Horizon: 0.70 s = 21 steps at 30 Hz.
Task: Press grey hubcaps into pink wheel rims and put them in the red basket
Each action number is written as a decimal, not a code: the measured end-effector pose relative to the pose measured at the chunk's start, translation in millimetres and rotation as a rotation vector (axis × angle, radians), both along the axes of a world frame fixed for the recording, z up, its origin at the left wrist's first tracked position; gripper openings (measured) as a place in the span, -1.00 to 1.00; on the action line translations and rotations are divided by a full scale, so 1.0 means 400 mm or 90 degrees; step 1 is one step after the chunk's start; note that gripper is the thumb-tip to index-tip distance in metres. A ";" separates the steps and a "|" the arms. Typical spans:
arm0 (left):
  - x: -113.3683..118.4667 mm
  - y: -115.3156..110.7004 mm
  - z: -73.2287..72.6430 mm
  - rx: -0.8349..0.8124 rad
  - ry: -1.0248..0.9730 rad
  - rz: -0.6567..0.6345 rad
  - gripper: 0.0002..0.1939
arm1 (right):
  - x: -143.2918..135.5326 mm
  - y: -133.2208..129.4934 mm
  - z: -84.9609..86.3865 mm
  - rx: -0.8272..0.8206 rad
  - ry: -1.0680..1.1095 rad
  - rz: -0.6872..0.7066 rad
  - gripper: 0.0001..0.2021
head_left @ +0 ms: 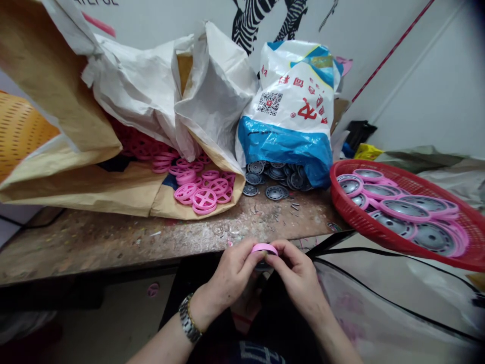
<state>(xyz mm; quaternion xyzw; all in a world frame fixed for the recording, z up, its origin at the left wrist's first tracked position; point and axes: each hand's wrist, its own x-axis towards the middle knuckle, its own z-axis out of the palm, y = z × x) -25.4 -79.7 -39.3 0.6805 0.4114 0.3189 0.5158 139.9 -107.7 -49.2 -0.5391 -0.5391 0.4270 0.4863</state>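
Observation:
In front of the table edge, both hands pinch a small pink plastic wheel [264, 247] by its opposite sides. My left hand [232, 270], with a metal watch on its wrist, has thumb and fingers closed on the left side. On the right side my right hand [297, 273] is closed the same way. A dark grey part shows just below the pink rim between the thumbs; how the two fit together is hidden. Pink spoked wheels [204, 199] spill from a paper sack [129, 189]. Grey hubcap-like discs [276, 192] lie at the mouth of a blue-and-white bag [284, 139].
A red plastic basket [397, 237] at the right holds several pink wheels with grey discs in them. Small grey bits [294, 206] are scattered on the worn wooden table [113, 240]. Black cables [364, 250] run below the basket. A pink wheel piece [153, 289] lies on the floor.

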 end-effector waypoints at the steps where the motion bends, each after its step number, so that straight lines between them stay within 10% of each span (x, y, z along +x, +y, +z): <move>1: 0.003 -0.004 -0.003 0.014 0.010 0.007 -0.67 | -0.003 -0.002 -0.003 0.008 -0.006 -0.009 -0.84; 21: 0.008 0.004 -0.017 -0.137 -0.037 0.038 -0.42 | -0.002 0.013 0.003 0.020 0.030 -0.005 -0.85</move>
